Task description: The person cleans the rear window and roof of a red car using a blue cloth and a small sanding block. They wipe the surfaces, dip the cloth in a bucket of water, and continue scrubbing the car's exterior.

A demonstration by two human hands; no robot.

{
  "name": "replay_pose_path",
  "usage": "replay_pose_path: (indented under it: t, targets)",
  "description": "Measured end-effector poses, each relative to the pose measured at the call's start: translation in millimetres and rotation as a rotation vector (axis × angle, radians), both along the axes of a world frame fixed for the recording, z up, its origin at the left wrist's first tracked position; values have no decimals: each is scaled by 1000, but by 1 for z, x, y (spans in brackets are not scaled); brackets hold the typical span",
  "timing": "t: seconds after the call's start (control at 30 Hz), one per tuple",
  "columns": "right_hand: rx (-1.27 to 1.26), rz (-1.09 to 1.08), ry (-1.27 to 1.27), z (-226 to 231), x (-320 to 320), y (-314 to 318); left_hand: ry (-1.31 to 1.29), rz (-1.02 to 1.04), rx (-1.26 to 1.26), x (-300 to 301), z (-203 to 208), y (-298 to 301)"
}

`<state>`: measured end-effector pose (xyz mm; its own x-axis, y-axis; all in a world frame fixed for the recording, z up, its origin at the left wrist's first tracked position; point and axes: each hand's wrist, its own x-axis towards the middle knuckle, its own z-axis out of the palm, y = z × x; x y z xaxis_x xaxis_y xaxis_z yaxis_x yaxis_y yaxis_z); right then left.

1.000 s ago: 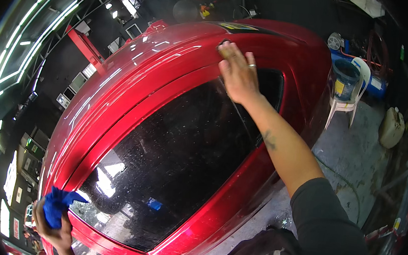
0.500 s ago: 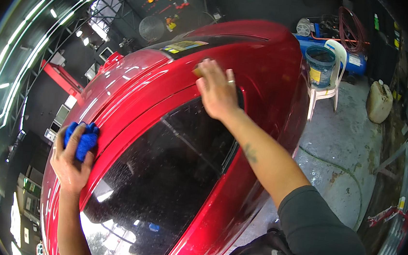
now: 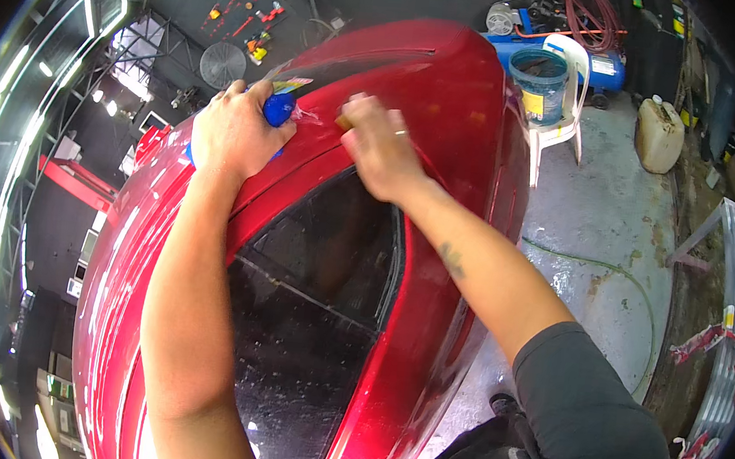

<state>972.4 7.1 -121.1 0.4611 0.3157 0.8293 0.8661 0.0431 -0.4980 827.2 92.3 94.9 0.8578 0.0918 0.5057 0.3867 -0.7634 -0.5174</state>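
Note:
A red car (image 3: 466, 107) with dark side windows (image 3: 319, 286) fills the middle. My left hand (image 3: 236, 131) is closed round a bunched blue cloth (image 3: 279, 110) at the roof edge, beside the upper rear glass. Pale wet-looking streaks show on the red paint next to the cloth. My right hand (image 3: 383, 148), smeared by motion, presses on the red rear pillar above the side window. Under its fingertips pokes out a small yellowish-brown pad (image 3: 344, 122), mostly hidden. A ring is on a finger of that hand.
A white plastic chair (image 3: 570, 116) holds a blue bucket (image 3: 537, 87) behind the car. Beyond it lie a blue air compressor (image 3: 604, 68) and a coiled red hose (image 3: 591, 17). A whitish jerrycan (image 3: 660, 135) and a thin green hose (image 3: 601, 262) are on the floor to the right.
My left hand has moved forward and right with the blue cloth, close to my right hand. The right hand stays near the same part of the car. The view has shifted slightly.

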Motion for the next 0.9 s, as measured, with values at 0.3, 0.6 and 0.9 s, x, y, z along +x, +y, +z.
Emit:
replay_pose_path:
  t: [0.3,0.6,0.9]
  targets:
    - [214,-52,-255,43,-124,37,-2,-132,-59,-119,28,8]
    - [-34,-214,408,-8,13,2,-49,-109,22,-163,34,-3]
    - [59,41,-230,36,-73,10,-65,-112,11,-171,27,1]
